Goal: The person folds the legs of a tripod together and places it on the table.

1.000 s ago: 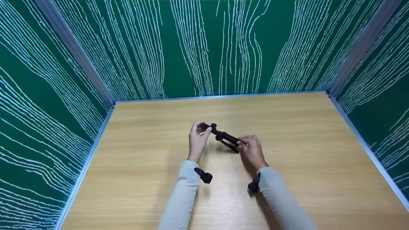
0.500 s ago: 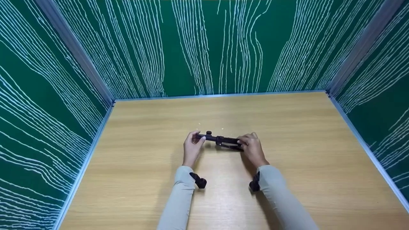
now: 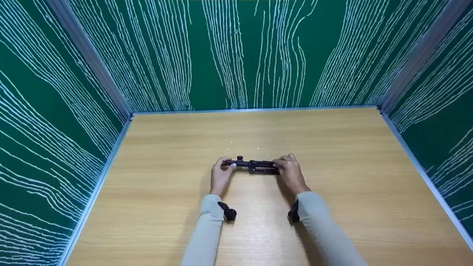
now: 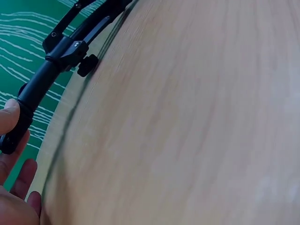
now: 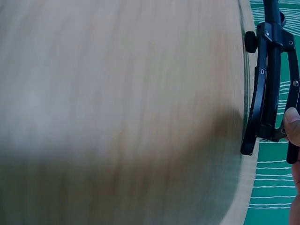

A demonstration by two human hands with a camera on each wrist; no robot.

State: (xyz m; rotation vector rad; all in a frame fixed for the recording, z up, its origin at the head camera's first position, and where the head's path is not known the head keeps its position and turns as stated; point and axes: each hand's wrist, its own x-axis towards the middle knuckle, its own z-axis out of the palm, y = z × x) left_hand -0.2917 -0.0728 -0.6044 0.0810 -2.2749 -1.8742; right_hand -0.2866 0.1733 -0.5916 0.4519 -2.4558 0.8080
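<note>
A small black tripod [image 3: 244,164] lies level across the middle of the table in the head view, its legs folded toward the right. My left hand [image 3: 220,177] pinches its narrow end between thumb and fingers. At the other end, my right hand [image 3: 291,173] grips the leg tips. The left wrist view shows the tripod's tube [image 4: 40,86] under my thumb, with a knob below the leg joint. Seen from the right wrist, my thumb [image 5: 293,124] presses one leg [image 5: 294,84], while another leg sits a little apart from the centre post.
The wooden table [image 3: 166,147] stretches around both hands. Green walls [image 3: 214,55] with wavy white lines enclose its back and sides. A few tiny pale specks [image 3: 258,148] lie behind the tripod. Black wrist cameras [image 3: 230,214] are strapped to both sleeves.
My left hand has lowered its end of the tripod toward me and slightly left. The tripod has gone from slanted to level. My right hand has barely moved.
</note>
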